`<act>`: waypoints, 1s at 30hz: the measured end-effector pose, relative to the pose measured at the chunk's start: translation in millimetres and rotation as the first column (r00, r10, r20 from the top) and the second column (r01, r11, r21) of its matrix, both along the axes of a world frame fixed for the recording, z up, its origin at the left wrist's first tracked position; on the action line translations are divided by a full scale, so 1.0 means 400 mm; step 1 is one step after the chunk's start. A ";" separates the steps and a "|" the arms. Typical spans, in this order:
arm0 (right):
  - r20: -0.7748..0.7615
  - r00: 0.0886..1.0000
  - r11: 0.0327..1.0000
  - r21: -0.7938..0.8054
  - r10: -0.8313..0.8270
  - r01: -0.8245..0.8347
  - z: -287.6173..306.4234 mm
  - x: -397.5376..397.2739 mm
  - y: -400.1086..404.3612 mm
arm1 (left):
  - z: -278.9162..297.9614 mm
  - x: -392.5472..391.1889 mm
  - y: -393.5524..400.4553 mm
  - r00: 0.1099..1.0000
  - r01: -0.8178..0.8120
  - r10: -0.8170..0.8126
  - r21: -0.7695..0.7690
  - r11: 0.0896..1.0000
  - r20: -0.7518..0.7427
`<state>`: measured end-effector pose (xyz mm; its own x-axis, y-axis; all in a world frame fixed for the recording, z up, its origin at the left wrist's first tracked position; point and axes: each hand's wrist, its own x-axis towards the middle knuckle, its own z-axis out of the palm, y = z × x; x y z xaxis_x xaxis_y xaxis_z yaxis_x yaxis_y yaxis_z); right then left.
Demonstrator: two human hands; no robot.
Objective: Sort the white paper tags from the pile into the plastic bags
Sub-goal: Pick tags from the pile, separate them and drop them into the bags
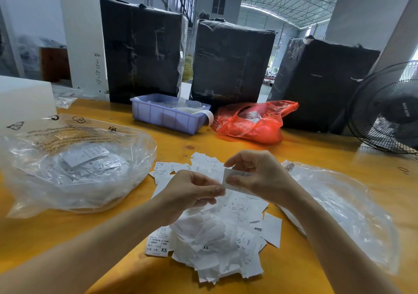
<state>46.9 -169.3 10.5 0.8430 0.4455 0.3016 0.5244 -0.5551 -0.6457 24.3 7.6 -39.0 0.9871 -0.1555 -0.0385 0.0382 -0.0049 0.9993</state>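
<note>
A pile of white paper tags lies on the yellow table in front of me, some marked XS. Above the pile, my right hand pinches one white tag between thumb and fingers. My left hand pinches the same tag's left edge with thumb and forefinger. A clear plastic bag holding several tags sits at the left. Another clear plastic bag lies at the right, partly under my right forearm.
A purple plastic bin and a red plastic bag stand at the back of the table. Three black wrapped bundles rise behind them. A black fan sits at the far right. A rubber band lies near it.
</note>
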 end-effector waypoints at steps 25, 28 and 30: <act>-0.003 1.000 1.000 0.011 0.015 -0.015 -0.001 0.001 0.003 | 0.001 0.000 0.000 1.000 0.000 0.000 -0.036 0.999 -0.014; -0.042 0.999 0.999 -0.016 0.033 -0.034 -0.004 -0.003 0.006 | -0.001 0.001 -0.002 1.000 0.000 0.000 -0.027 1.000 -0.012; -0.075 0.997 0.999 -0.023 0.034 -0.035 -0.005 -0.002 0.006 | -0.004 0.001 -0.003 1.000 -0.004 0.004 -0.009 1.000 -0.010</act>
